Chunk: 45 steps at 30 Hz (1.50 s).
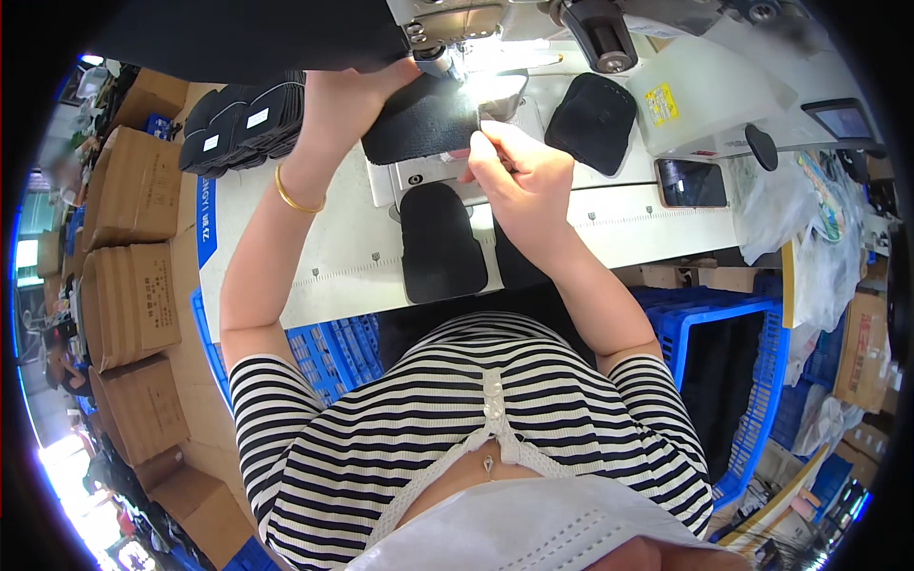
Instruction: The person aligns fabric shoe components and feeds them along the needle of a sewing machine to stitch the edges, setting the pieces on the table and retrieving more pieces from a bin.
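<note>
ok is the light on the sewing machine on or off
On: the light glares white at the far edge of the black piece.

One sewing machine (462,21), one phone (690,183)

Your black cloth piece (419,126) is lying pretty flat on the sewing machine bed (442,171), kinda grainy on top and brightly lit toward the right, with a rounded near left corner.
</note>
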### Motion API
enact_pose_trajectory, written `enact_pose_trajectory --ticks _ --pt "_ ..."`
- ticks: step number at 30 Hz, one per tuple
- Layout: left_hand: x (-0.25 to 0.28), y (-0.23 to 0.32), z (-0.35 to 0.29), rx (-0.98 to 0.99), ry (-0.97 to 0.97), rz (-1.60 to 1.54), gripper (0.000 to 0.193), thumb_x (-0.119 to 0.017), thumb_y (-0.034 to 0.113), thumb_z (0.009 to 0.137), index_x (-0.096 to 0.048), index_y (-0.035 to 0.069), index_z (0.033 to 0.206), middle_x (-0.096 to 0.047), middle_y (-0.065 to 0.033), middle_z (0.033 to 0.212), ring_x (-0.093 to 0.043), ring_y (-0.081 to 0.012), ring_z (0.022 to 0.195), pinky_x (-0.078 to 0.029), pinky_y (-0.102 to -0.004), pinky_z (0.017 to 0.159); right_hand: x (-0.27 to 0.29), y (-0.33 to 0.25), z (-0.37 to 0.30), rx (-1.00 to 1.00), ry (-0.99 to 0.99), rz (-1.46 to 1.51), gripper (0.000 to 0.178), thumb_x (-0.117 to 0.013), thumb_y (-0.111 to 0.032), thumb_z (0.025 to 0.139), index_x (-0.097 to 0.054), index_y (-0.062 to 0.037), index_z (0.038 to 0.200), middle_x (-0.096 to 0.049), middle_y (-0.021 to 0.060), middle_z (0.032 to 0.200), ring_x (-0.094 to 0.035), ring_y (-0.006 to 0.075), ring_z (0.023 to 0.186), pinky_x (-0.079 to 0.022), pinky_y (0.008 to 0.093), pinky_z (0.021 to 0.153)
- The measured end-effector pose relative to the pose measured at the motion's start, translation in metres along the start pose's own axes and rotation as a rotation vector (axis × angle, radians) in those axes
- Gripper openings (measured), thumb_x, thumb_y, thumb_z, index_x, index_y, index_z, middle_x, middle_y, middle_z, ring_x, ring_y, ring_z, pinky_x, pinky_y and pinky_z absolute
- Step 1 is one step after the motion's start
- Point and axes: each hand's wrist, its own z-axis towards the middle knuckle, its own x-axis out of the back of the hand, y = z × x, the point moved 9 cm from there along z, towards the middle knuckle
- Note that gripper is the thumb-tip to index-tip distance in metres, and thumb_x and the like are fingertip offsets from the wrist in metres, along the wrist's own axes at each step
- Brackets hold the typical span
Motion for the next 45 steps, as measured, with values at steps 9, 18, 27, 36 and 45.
enact_pose_trajectory --ticks 9,18,27,36,45 --pt "-0.027 0.067 -0.058 -0.537 -0.076 0.414 0.061 -0.089 0.021 0.065 -0.062 0.003 0.116 -0.057 -0.0129 0.119 -0.056 -0.0251 0.111 -0.046 -0.0347 0.093 -0.002 -0.004 0.001 0.055 -0.092 -0.112 0.017 -0.057 -0.004 0.092 -0.067 0.0086 0.096 -0.070 0.0080 0.072 -0.066 0.0087 0.067 -0.052 0.0218 0.063" --pt "-0.037 0.090 -0.093 -1.017 -0.050 0.638 0.036 -0.072 0.007 0.064 -0.069 -0.002 0.099 -0.065 -0.0112 0.098 -0.066 -0.0256 0.089 -0.057 -0.0329 0.072 -0.029 0.011 -0.020 -0.205 -0.107 0.575 0.034 -0.042 -0.007 0.097 -0.054 0.0121 0.123 -0.063 0.0171 0.116 -0.065 0.0225 0.102 -0.055 0.0346 0.089" --pt "-0.041 0.101 -0.096 -0.916 -0.001 0.656 0.040 -0.070 -0.003 0.058 -0.072 -0.002 0.098 -0.067 -0.0109 0.097 -0.066 -0.0266 0.090 -0.057 -0.0338 0.075 -0.041 0.009 -0.029 -0.227 -0.090 0.794 0.032 -0.041 -0.007 0.101 -0.053 0.0080 0.127 -0.060 0.0120 0.119 -0.060 0.0176 0.110 -0.054 0.0339 0.094" --pt "-0.042 0.095 -0.096 -0.925 0.029 0.610 0.036 -0.067 0.005 0.060 -0.069 -0.002 0.095 -0.067 -0.0108 0.096 -0.066 -0.0263 0.088 -0.057 -0.0345 0.073 -0.043 0.016 -0.030 -0.219 -0.071 0.807 0.030 -0.042 -0.007 0.102 -0.054 0.0080 0.125 -0.060 0.0119 0.117 -0.061 0.0167 0.107 -0.054 0.0340 0.093" --pt "-0.042 0.092 -0.092 -0.865 -0.038 0.597 0.036 -0.068 -0.005 0.061 -0.071 -0.004 0.097 -0.068 -0.0119 0.098 -0.067 -0.0272 0.092 -0.058 -0.0348 0.077 -0.045 0.015 -0.028 -0.246 -0.071 0.819 0.031 -0.041 -0.007 0.102 -0.053 0.0075 0.126 -0.061 0.0118 0.117 -0.061 0.0175 0.108 -0.053 0.0343 0.095"
